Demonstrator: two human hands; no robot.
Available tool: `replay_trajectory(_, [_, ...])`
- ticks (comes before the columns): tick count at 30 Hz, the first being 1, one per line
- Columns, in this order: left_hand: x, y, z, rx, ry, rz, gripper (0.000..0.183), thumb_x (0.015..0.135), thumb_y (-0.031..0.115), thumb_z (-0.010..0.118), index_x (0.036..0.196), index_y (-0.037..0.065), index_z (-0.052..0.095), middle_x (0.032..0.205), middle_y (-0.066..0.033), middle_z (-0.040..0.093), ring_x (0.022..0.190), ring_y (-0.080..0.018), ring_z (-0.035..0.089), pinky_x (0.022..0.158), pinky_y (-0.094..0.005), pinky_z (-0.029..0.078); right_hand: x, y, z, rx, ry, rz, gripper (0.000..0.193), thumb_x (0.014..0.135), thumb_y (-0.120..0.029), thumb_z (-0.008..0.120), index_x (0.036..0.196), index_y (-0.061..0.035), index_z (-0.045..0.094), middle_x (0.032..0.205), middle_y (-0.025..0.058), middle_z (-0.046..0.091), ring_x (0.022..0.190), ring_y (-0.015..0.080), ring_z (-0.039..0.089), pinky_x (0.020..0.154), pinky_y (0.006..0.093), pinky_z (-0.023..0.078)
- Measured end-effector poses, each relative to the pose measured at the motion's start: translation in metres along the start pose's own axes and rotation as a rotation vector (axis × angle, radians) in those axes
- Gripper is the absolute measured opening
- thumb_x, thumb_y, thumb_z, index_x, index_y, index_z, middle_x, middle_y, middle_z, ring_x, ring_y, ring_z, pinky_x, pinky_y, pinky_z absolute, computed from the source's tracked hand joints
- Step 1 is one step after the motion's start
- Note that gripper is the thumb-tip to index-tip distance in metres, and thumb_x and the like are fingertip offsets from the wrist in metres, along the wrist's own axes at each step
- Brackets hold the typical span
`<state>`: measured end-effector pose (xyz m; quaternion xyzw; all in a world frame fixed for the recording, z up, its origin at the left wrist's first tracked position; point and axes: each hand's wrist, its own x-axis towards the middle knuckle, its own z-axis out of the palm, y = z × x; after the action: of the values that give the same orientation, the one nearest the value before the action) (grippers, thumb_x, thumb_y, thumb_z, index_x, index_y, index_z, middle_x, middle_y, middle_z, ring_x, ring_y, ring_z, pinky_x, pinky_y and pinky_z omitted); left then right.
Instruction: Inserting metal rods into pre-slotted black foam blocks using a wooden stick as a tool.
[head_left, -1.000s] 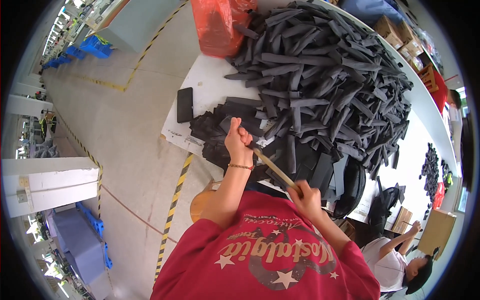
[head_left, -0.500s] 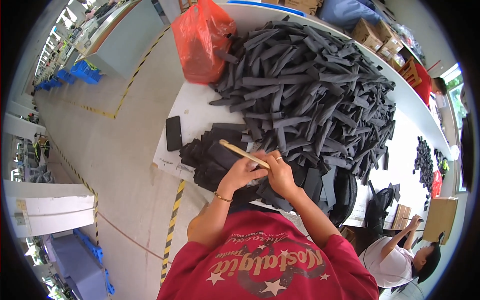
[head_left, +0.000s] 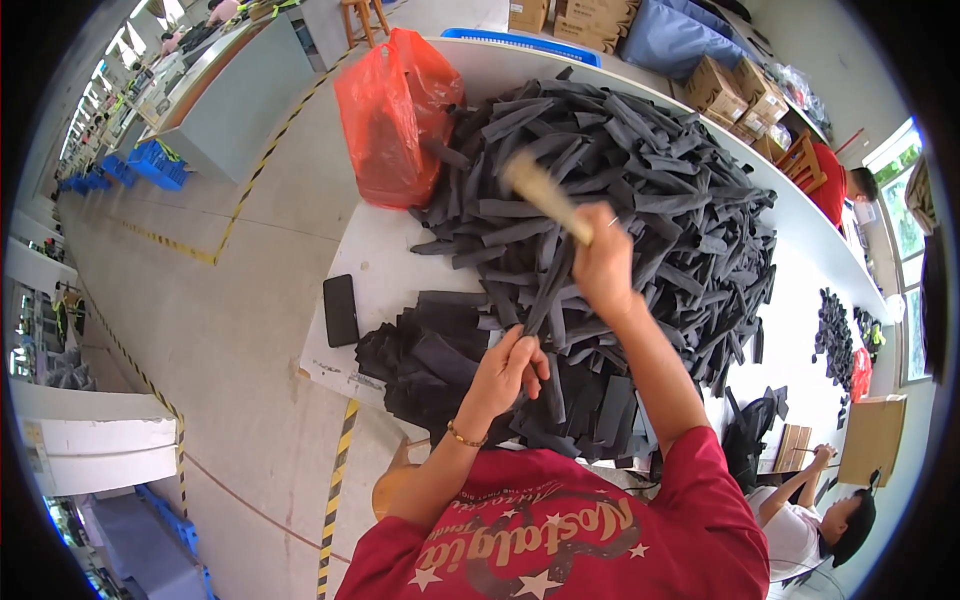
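My right hand (head_left: 603,262) is raised over the pile and closed around a light wooden stick (head_left: 548,200), whose far end is smeared by motion. Lower down, my left hand (head_left: 510,370) pinches the near end of a dark grey fabric strip (head_left: 546,300). That strip runs up from its fingers toward my right hand; whether it touches the stick I cannot tell. Beyond both hands spreads a large heap of dark grey fabric strips (head_left: 650,200). Flat black fabric pieces (head_left: 430,350) lie stacked beside my left hand.
A red plastic bag (head_left: 395,130) stands on the white table (head_left: 385,240) at the far left, with a black phone (head_left: 340,310) nearer me. A black bag (head_left: 745,435) lies to the right, by a person in white (head_left: 795,520). Another person in red (head_left: 828,185) sits beyond the partition.
My right hand has moved up and away with the stick, apart from my left hand. My left hand has dropped slightly, and a fabric strip now shows stretched between the hands.
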<state>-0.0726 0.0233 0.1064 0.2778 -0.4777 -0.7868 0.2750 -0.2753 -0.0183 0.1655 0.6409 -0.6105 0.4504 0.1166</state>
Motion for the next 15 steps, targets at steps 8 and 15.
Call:
replay_trajectory(8, [-0.078, -0.089, -0.068, 0.25, 0.212, -0.18, 0.03, 0.099, 0.021, 0.044, 0.082, 0.001, 0.059, 0.064, -0.0041, 0.056, 0.053, -0.0092, 0.053, 0.05, -0.0235, 0.044, 0.125, 0.25, -0.072, -0.114, 0.493, 0.713, 0.033, 0.091, -0.027, 0.056, 0.081, 0.0036, 0.063, 0.071, 0.0211, 0.063, 0.072, 0.0319, 0.064, 0.067, 0.0394, 0.047])
replay_trajectory(15, [-0.106, -0.11, -0.115, 0.822, 0.339, -0.088, 0.012, 0.088, 0.013, 0.058, 0.087, 0.002, 0.064, 0.08, -0.0145, 0.064, 0.072, -0.0276, 0.064, 0.065, -0.0341, 0.049, 0.063, 0.25, -0.079, -0.292, 0.281, 0.786, 0.041, 0.096, -0.038, 0.052, 0.096, 0.0005, 0.065, 0.072, 0.0102, 0.066, 0.06, 0.0155, 0.062, 0.062, 0.0326, 0.048])
